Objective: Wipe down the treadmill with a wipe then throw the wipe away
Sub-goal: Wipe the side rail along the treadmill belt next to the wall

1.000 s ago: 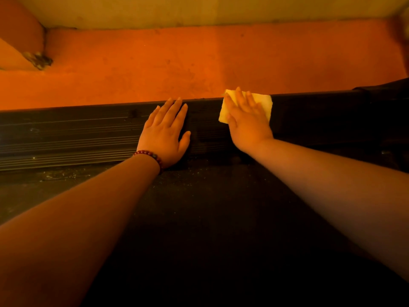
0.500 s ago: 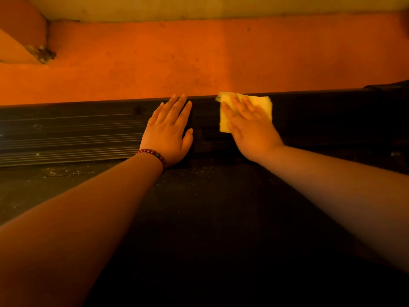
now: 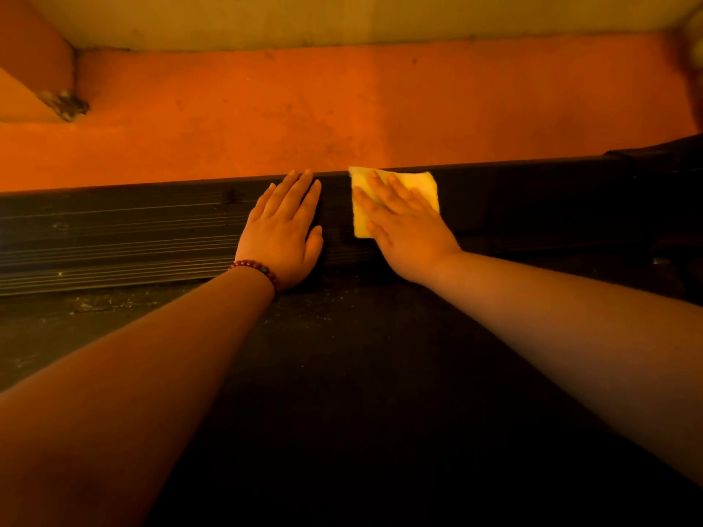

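**Wipe pressed flat on the treadmill's side rail**

The wipe [image 3: 425, 186] lies on the ribbed side rail [image 3: 114, 237] of the treadmill [image 3: 532, 199], at the rail's far edge where it meets the orange floor [image 3: 342, 116]. The right hand [image 3: 403, 226] covers most of it. Its grip is spread, with straight fingers pressing the sheet down and nothing pinched. The left hand [image 3: 283, 237] rests just beside it on the same rail, also flat and spread, and holds nothing. A beaded bracelet [image 3: 258, 268] sits at that wrist.

The wipe looks like a thin, soft, folded square. It should be very light and limp, and it will likely bunch or slide under the palm unless the pressure stays even. For wiping, a flat palm over its middle suits it. For carrying it to the bin, pinching a free corner, such as the bare one at the upper right, or crumpling it into the fist would serve. Whether it is damp cannot be told in this dim orange light.

The rail's grooves may catch the sheet. Pale crumbs lie scattered on the dark belt [image 3: 342, 374] near the rail.

No brand, label or writing can be read on the treadmill or the wipe.
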Demonstrator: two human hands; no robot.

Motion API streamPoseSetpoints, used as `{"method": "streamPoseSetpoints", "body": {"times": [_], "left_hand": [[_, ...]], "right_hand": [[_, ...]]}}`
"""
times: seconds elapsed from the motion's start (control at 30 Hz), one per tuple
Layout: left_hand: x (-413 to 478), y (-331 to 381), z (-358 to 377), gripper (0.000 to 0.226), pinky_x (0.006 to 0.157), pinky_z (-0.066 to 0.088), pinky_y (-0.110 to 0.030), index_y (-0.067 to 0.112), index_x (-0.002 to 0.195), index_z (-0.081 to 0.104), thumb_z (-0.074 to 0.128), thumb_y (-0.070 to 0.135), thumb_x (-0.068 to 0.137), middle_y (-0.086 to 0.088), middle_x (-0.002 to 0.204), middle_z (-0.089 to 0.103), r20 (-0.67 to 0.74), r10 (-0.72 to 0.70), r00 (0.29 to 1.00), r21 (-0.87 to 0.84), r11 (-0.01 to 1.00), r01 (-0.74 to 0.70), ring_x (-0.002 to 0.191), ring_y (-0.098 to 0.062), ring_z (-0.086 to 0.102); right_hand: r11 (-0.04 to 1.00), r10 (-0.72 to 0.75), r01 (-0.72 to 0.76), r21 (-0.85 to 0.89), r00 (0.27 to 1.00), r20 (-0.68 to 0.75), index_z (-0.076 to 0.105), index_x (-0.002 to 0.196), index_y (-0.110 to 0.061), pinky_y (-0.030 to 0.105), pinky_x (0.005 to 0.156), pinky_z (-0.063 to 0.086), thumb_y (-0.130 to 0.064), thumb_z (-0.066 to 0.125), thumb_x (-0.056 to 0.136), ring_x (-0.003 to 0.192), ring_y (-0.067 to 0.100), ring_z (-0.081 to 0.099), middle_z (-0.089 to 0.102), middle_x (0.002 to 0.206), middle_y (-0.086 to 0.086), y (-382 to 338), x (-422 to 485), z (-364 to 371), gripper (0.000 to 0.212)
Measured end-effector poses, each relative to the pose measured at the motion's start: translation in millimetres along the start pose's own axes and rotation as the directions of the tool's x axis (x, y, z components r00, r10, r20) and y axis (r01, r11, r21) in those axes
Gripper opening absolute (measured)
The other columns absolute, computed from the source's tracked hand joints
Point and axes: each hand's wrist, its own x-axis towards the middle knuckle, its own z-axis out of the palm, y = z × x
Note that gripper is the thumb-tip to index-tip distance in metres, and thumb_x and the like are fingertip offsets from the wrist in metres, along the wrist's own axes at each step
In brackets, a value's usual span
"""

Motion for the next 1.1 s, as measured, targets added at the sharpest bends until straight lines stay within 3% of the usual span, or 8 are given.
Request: {"method": "streamPoseSetpoints", "body": {"times": [0.17,0.27,0.47,0.6,0.77,0.83,1.0,1.1], "left_hand": [[-2.8,-1.1,-6.0,0.063,0.117,-0.003,-0.033,0.008,0.153,0.017,0.036,0.036,0.100,-0.008,0.161,0.009,0.019,-0.004,1.000,-0.056,0.998,0.005,0.149,-0.022,0.003],[-7.5,-7.3,-8.8,0.065,0.116,-0.004,-0.033,0.008,0.153,0.015,0.037,0.038,0.100,-0.008,0.161,0.007,0.011,-0.033,0.999,-0.046,0.998,0.033,0.149,-0.022,0.003],[-14.0,-19.3,-11.4,0.067,0.114,-0.005,-0.031,0.011,0.154,0.009,0.033,0.041,0.100,-0.006,0.162,0.001,0.045,-0.035,0.998,0.008,0.999,0.034,0.149,-0.020,-0.001],[-14.5,-19.7,-10.8,0.066,0.116,-0.002,-0.033,0.011,0.154,0.011,0.034,0.041,0.099,-0.006,0.162,0.004,0.046,-0.035,0.998,-0.004,0.999,0.035,0.149,-0.020,0.001],[-15.2,-18.8,-9.0,0.065,0.118,0.001,-0.036,0.010,0.153,0.013,0.035,0.040,0.100,-0.007,0.162,0.006,0.036,-0.041,0.999,-0.013,0.999,0.041,0.149,-0.022,0.003],[-14.8,-18.6,-8.9,0.065,0.118,0.001,-0.036,0.010,0.153,0.013,0.035,0.040,0.100,-0.007,0.162,0.007,0.032,-0.041,0.999,-0.004,0.999,0.041,0.149,-0.022,0.003],[-14.8,-19.0,-8.3,0.066,0.118,0.001,-0.036,0.011,0.154,0.011,0.032,0.042,0.099,-0.007,0.162,0.006,0.046,-0.050,0.998,0.017,0.999,0.049,0.149,-0.021,0.002],[-15.2,-18.6,-8.7,0.066,0.118,-0.001,-0.034,0.011,0.154,0.010,0.033,0.041,0.099,-0.006,0.162,0.005,0.046,-0.051,0.998,0.009,0.999,0.051,0.149,-0.020,0.002]], "right_hand": [[0.995,0.104,-0.104,0.003,0.995,-0.007,-0.003,0.154,-0.029,0.035,0.118,-0.007,-0.030,0.021,0.106,0.148,0.019,-0.013,-0.011,0.162,-0.001,21.2,-22.5,-0.2,0.053],[0.985,0.170,-0.169,0.035,0.985,-0.020,-0.004,0.154,-0.028,0.037,0.118,-0.007,-0.027,0.022,0.106,0.148,0.023,-0.013,-0.013,0.162,0.001,4.9,-15.1,2.9,0.054],[1.000,-0.004,0.004,-0.015,1.000,-0.028,-0.005,0.154,-0.030,0.037,0.118,-0.005,-0.029,0.023,0.105,0.148,0.019,-0.015,-0.015,0.161,-0.002,-55.0,3.3,15.0,0.055],[0.997,-0.065,0.065,-0.053,0.998,0.000,-0.003,0.154,-0.030,0.036,0.118,-0.003,-0.029,0.024,0.105,0.149,0.018,-0.011,-0.010,0.162,-0.002,-30.0,-0.9,8.0,0.055],[0.983,0.185,-0.185,0.018,0.982,-0.042,0.003,0.154,-0.026,0.036,0.118,-0.004,-0.028,0.023,0.106,0.149,0.022,-0.009,-0.008,0.162,0.002,20.0,-10.7,-4.4,0.053],[0.974,0.223,-0.222,0.037,0.975,-0.023,0.001,0.155,-0.024,0.035,0.118,-0.006,-0.028,0.023,0.106,0.149,0.023,-0.011,-0.011,0.162,0.003,12.9,-10.3,-2.5,0.053],[1.000,-0.003,0.003,-0.012,1.000,-0.018,-0.006,0.153,-0.031,0.037,0.118,-0.005,-0.026,0.026,0.105,0.148,0.019,-0.014,-0.014,0.161,-0.003,-38.0,-12.7,14.5,0.058],[0.996,-0.088,0.088,-0.010,0.996,-0.004,-0.003,0.153,-0.033,0.034,0.118,-0.004,-0.028,0.027,0.106,0.148,0.016,-0.013,-0.013,0.161,-0.005,-33.7,-16.2,13.5,0.057]]}}
